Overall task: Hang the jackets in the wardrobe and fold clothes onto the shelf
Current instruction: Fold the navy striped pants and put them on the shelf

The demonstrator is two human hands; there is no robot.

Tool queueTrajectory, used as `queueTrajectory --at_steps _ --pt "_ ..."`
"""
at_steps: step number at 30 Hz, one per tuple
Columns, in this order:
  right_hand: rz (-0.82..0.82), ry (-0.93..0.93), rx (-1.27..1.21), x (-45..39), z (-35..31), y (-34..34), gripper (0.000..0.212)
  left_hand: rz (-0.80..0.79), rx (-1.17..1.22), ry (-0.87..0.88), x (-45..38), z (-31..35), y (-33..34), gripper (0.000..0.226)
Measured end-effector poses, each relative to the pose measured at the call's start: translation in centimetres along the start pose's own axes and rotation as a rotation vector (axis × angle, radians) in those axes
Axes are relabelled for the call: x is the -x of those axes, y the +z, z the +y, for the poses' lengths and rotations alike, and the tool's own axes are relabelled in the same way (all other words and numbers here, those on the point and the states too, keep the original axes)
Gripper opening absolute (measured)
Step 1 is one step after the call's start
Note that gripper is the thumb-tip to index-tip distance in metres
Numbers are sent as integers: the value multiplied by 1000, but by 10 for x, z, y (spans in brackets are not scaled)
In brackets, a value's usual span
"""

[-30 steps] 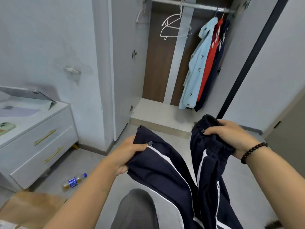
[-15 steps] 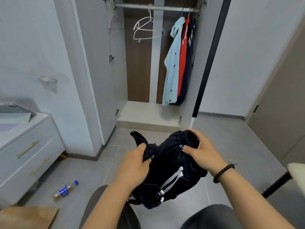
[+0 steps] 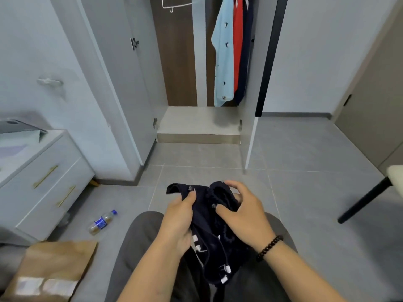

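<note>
A bunched navy garment with white stripes and drawstrings (image 3: 209, 236) lies gathered over my lap. My left hand (image 3: 177, 223) grips its left side, thumb pressed into the cloth. My right hand (image 3: 244, 216), a bead bracelet at the wrist, holds the elastic waistband on the right. Ahead stands the open wardrobe (image 3: 198, 123). A light blue jacket (image 3: 223, 62), a red one (image 3: 237, 40) and a dark navy one (image 3: 246, 62) hang at its right. An empty white hanger (image 3: 174, 4) hangs to their left.
A white drawer unit (image 3: 43, 184) stands at the left. A plastic bottle (image 3: 102, 222) lies on the grey tile floor, and a brown paper bag (image 3: 54, 269) sits near my left leg. A black chair leg (image 3: 366, 199) slants in at the right.
The garment was spread wide between my hands a second ago. Both hands have come together and dropped toward my lap, bunching it. The view tilted down and turned right.
</note>
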State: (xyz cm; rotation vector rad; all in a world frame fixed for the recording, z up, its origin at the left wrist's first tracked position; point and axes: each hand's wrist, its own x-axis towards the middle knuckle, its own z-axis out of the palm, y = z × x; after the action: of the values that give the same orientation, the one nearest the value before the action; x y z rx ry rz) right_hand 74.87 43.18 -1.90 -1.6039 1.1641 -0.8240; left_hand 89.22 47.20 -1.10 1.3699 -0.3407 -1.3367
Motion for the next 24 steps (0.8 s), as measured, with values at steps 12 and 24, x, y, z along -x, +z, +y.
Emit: queueTrajectory --at_steps 12,24 --pt "-111 -42 277 25 0 14 87 -147 120 -155 2 8 -4 49" --pt "-14 -15 222 36 21 25 56 -92 -148 -99 -8 -16 -14 29"
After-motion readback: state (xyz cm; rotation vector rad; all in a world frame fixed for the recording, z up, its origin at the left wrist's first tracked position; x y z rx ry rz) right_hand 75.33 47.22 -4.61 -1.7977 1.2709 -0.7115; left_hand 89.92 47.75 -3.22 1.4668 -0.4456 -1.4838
